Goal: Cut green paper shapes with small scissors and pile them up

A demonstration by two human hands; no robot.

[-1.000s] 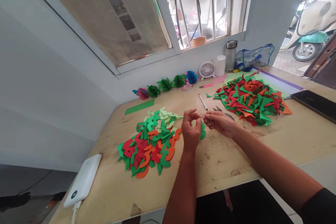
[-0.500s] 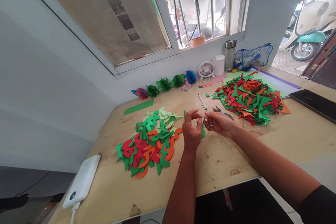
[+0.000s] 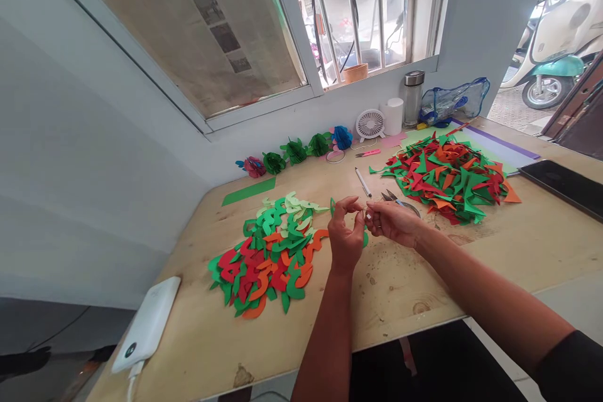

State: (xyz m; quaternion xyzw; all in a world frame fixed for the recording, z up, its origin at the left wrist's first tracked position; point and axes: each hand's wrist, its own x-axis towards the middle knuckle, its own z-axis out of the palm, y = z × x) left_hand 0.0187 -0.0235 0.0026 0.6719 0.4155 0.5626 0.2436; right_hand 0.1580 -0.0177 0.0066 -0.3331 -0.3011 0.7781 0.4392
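My left hand (image 3: pixel 346 229) and my right hand (image 3: pixel 392 221) meet fingertip to fingertip over the middle of the table. Thumb and fingers of the left are curled into a pinch. The right one is closed too, and a tiny white bit shows at its fingertips. What the two pinch between them is too small to make out. Green paper (image 3: pixel 365 239) peeks out on the table behind the left hand. Cut paper shapes (image 3: pixel 268 257) in green, red and orange lie heaped to the left. Just beyond the right hand are scissors (image 3: pixel 390 196) and a white pen (image 3: pixel 362 182).
Paper scraps (image 3: pixel 452 176) are piled at the right, beside a black phone (image 3: pixel 565 185). Along the wall stand folded paper figures (image 3: pixel 295 152), a small fan (image 3: pixel 370 124) and a glass bottle (image 3: pixel 413 100). A white power bank (image 3: pixel 148 323) lies at the left edge.
Both hands stay together in nearly the same place. My left hand has shifted very slightly to the right.
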